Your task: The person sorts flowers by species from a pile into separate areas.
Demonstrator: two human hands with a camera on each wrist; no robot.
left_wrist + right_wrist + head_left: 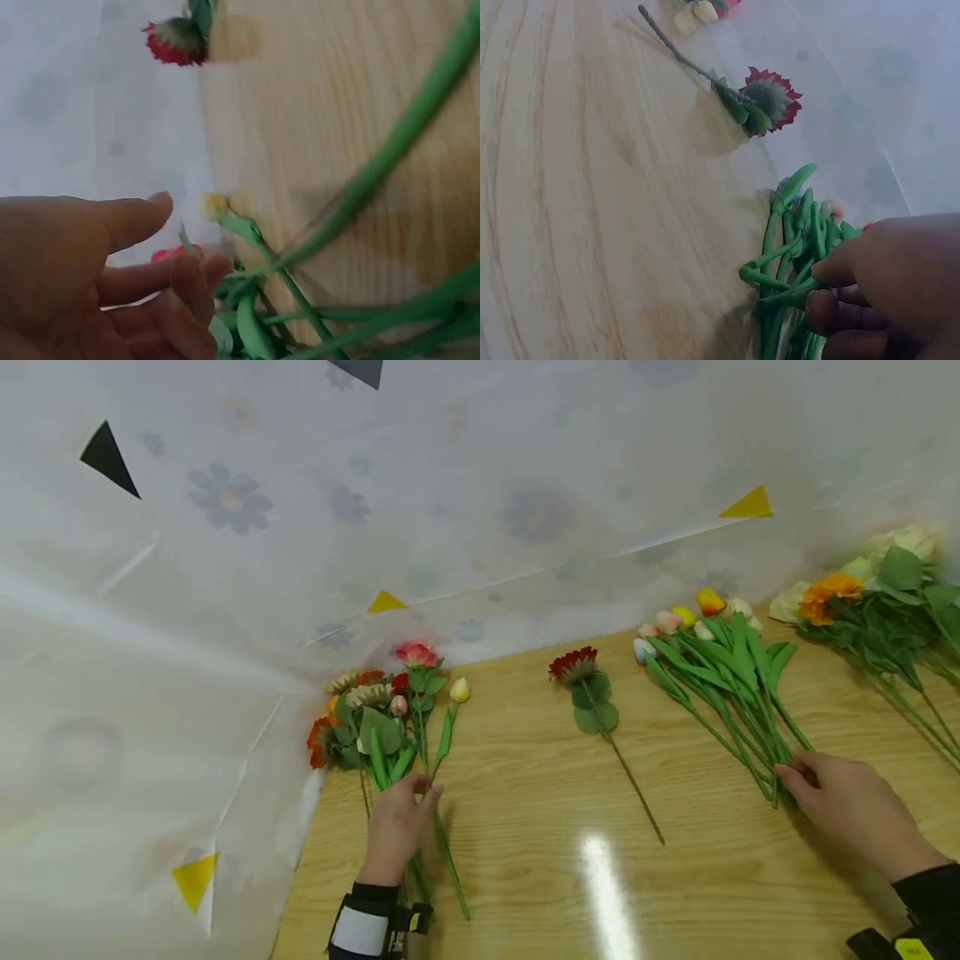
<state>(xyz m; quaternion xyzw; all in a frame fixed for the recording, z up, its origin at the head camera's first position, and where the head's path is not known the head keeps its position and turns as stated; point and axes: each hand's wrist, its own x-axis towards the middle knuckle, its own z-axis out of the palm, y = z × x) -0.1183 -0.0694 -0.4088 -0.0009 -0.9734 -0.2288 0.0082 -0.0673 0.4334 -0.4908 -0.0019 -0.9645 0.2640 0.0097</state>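
On the left, my left hand point(396, 828) is over the green stems of a mixed bunch, its fingertips close to the stem of a yellow tulip point(460, 691). In the left wrist view the thumb point(142, 223) stands apart from the loosely bent fingers, with no stem between them. My right hand point(855, 810) pinches a green stem at the lower end of a tulip bunch point(738, 664) with white, pink, yellow and orange heads. Between the hands a dark red flower point(574, 665) lies by itself, its bare stem pointing toward me.
Orange, beige and pink flowers point(367, 696) are heaped in the left corner. White roses point(911, 543) and an orange flower point(828, 597) lie at the far right. A white patterned sheet point(510, 468) closes off the back and left of the wooden table point(525, 852).
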